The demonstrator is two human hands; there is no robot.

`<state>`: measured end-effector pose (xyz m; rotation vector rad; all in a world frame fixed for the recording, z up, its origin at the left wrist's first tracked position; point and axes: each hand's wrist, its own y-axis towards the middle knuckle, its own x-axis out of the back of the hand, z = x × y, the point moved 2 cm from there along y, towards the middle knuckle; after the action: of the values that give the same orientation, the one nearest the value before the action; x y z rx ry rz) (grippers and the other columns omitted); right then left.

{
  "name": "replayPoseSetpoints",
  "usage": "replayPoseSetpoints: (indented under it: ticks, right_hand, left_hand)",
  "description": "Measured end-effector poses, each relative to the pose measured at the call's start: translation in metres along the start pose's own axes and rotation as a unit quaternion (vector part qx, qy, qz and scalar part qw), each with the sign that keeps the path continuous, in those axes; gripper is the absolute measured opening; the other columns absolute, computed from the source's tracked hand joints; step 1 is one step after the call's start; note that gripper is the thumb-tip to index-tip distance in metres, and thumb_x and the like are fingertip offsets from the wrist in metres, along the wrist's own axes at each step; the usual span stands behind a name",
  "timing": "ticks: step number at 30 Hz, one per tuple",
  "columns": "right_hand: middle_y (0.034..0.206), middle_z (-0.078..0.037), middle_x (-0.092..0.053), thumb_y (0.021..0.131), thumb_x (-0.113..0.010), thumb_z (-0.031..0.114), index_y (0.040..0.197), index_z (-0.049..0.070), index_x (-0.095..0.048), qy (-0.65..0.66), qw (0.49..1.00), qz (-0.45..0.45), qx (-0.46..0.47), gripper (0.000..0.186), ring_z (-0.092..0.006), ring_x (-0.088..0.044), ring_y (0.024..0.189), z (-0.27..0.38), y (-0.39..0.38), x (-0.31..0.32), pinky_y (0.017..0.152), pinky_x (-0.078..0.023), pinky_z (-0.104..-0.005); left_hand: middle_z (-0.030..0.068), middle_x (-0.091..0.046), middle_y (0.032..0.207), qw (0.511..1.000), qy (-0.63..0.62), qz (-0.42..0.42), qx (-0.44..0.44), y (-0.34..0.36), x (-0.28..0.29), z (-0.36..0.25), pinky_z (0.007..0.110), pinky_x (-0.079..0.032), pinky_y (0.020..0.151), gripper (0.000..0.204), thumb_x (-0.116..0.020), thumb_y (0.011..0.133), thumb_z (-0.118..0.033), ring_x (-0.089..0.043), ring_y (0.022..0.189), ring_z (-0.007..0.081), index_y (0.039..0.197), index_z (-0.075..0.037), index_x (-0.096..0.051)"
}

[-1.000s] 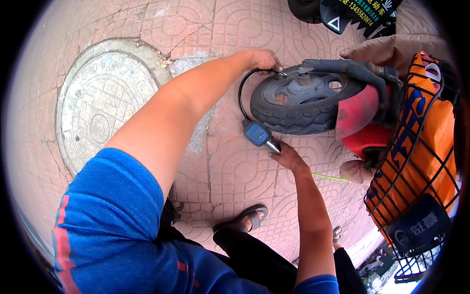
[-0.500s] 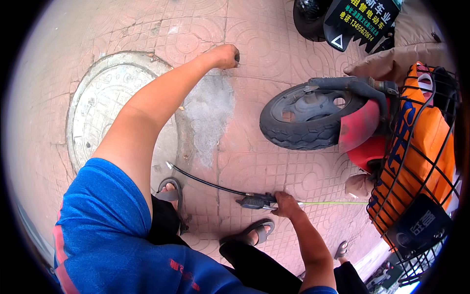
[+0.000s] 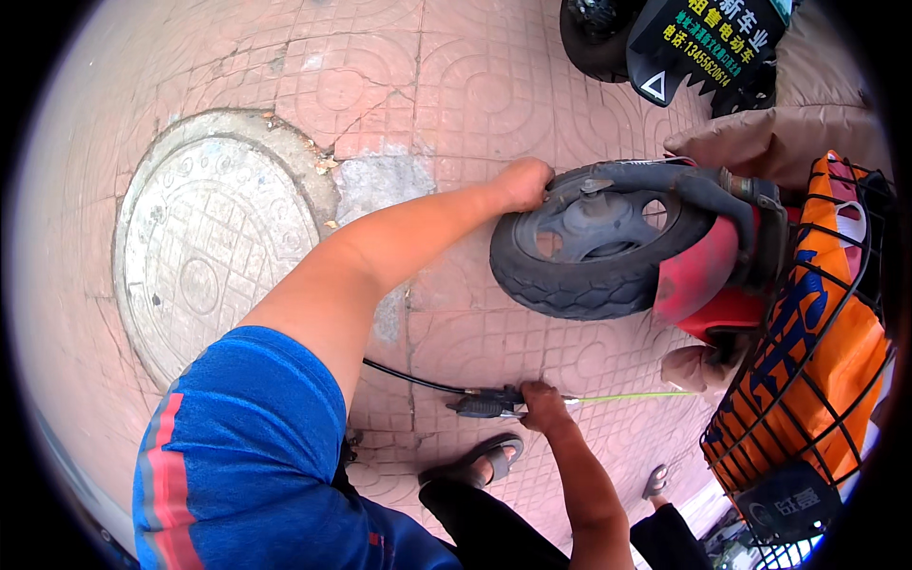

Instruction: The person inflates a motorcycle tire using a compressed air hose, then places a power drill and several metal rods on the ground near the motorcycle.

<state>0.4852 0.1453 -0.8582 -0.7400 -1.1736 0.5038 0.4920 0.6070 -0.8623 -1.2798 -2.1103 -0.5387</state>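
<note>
My left hand (image 3: pixel 522 183) is closed at the left rim of the black scooter wheel (image 3: pixel 594 237), near the tire; what its fingertips hold is hidden. Below the wheel, my right hand (image 3: pixel 542 406) grips the black tire inflator (image 3: pixel 483 408), whose dark hose (image 3: pixel 408 373) runs left behind my left arm and whose thin green line (image 3: pixel 632 394) runs right. The wheel sits in a dark fork beside a red mudguard (image 3: pixel 693 271).
A round manhole cover (image 3: pixel 199 237) lies at left. On the right are a wire basket (image 3: pixel 760 442) with an orange bag (image 3: pixel 845 356), a tan quilted cover (image 3: pixel 760 138), another scooter's dark panel (image 3: pixel 665 38) and a person's sandaled foot (image 3: pixel 655 483) below.
The inflator has left the wheel's side and moved down with my right hand. My left hand pulled away up-left from the wheel, then came back to it.
</note>
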Motion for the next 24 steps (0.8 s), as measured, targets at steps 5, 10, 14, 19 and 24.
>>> replayPoseSetpoints:
  ticks: [5,10,14,19,24]
  right_hand:
    - [0.109,-0.015,-0.069,0.067,-0.081,0.011,0.11,0.008,-0.062,-0.01,1.0,0.006,-0.012,0.047,-0.0339,-0.067,0.109,0.0,0.001,-0.001,0.092,-0.055,-0.0477]
    - [0.107,-0.016,-0.07,0.065,-0.083,0.012,0.108,0.007,-0.061,-0.004,1.0,-0.012,0.001,0.048,-0.0353,-0.068,0.107,0.0,0.001,0.002,0.09,-0.056,-0.0464]
    - [0.107,-0.017,-0.069,0.065,-0.083,0.013,0.107,0.007,-0.061,-0.008,1.0,-0.009,0.01,0.049,-0.0356,-0.067,0.106,-0.002,0.001,0.0,0.09,-0.056,-0.0457]
    - [0.106,-0.016,-0.069,0.066,-0.08,0.011,0.104,0.008,-0.062,-0.008,1.0,-0.026,0.009,0.042,-0.0354,-0.067,0.106,-0.005,0.0,-0.005,0.09,-0.056,-0.047]
    - [0.105,-0.017,-0.069,0.066,-0.081,0.011,0.103,0.007,-0.062,0.0,0.999,-0.032,0.004,0.042,-0.0358,-0.068,0.105,-0.003,-0.004,-0.003,0.09,-0.056,-0.0468]
  left_hand:
    - [0.013,-0.075,0.084,0.901,-0.4,-0.068,0.155,0.0,0.0,-0.004,0.034,-0.055,0.064,0.02,-0.075,0.09,-0.01,-0.07,0.073,0.0197,0.106,0.002,-0.077]
    - [0.0082,-0.074,0.079,0.815,-0.525,-0.063,0.236,-0.012,0.001,-0.025,0.027,-0.051,0.051,0.01,-0.075,0.09,-0.003,-0.065,0.06,0.0127,0.096,0.005,-0.078]
    - [0.0081,-0.074,0.081,0.823,-0.516,-0.051,0.233,-0.012,-0.006,-0.022,0.027,-0.052,0.053,0.015,-0.077,0.089,-0.006,-0.065,0.062,0.0134,0.101,0.005,-0.077]
    - [0.0087,-0.073,0.079,0.857,-0.465,-0.052,0.216,-0.01,-0.002,-0.026,0.029,-0.053,0.055,0.018,-0.081,0.087,-0.01,-0.065,0.061,0.0145,0.097,0.005,-0.077]
    - [0.0106,-0.072,0.075,0.91,-0.319,-0.059,0.257,-0.013,0.005,-0.031,0.035,-0.055,0.063,0.019,-0.082,0.083,-0.011,-0.067,0.063,0.0181,0.093,0.005,-0.077]
